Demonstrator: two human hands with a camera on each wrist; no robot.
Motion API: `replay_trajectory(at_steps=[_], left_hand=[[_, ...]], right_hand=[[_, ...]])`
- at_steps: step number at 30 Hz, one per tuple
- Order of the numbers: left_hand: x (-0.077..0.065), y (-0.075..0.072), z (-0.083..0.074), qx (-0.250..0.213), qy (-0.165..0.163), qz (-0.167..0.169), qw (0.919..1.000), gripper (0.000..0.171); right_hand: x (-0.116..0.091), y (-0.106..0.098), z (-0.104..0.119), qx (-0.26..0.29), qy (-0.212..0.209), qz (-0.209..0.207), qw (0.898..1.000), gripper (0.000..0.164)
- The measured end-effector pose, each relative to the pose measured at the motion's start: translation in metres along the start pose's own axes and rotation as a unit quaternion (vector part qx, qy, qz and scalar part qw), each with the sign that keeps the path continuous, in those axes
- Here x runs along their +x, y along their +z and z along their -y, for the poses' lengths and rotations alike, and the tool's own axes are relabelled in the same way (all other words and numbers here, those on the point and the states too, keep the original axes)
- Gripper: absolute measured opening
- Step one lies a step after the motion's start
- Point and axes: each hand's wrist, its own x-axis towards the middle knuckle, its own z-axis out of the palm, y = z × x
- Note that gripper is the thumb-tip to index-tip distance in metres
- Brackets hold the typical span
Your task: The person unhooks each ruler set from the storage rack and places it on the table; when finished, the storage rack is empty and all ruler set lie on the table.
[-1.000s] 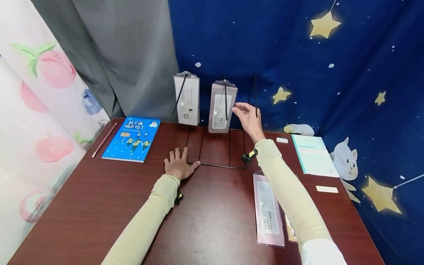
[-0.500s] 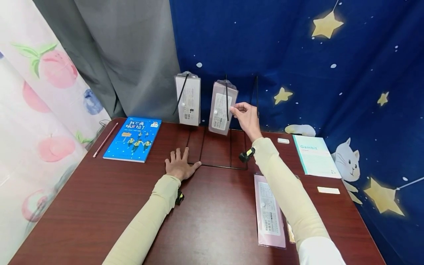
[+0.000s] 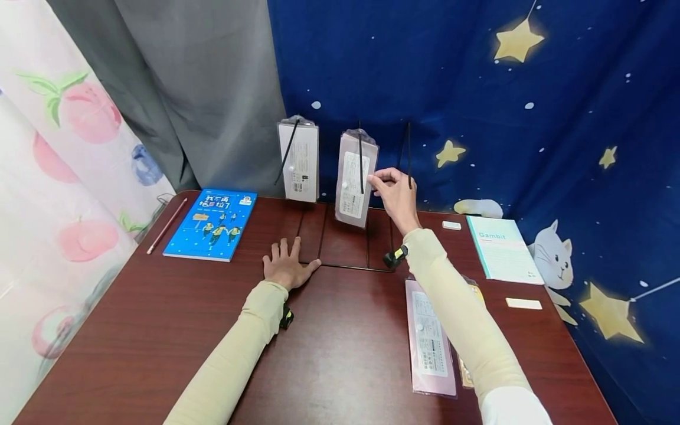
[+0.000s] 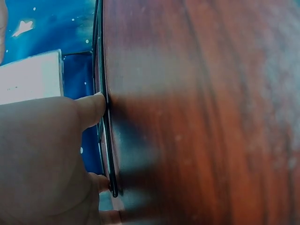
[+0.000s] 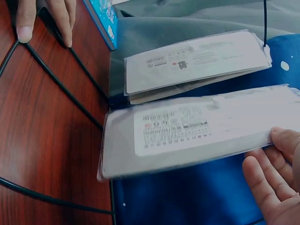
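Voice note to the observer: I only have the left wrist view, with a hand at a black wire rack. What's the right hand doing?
Observer: The right hand pinches an edge of the hanging pink packet.
Operator: Anything lying near the right sleeve?
Observer: Yes, a second pink packet lies just left of the right sleeve in the head view.
Operator: And on its other side?
Observer: A pale notebook lies toward the table's right edge.

head: bright, tabletop (image 3: 329,330) sheen | wrist views: duller, left softly blurred
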Motion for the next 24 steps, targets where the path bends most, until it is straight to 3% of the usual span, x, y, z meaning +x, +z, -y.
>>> replay_trajectory(at_steps=[7, 14, 24], left_hand=[[0.000, 0.001, -0.001, -0.003, 0.001, 0.000, 1.0000, 0.089], [0.000, 0.000, -0.001, -0.008, 0.000, 0.001, 1.0000, 0.089], [-0.001, -0.002, -0.001, -0.011, 0.001, 0.003, 0.9999, 0.089]], right_hand=[[-0.010, -0.003, 0.002, -0.001, 0.004, -0.019, 1.000, 0.023], [-0.017, -0.003, 0.004, -0.010, 0.017, -0.008, 1.000, 0.024], [-0.029, -0.003, 0.012, 0.027, 0.010, 0.011, 1.000, 0.023]])
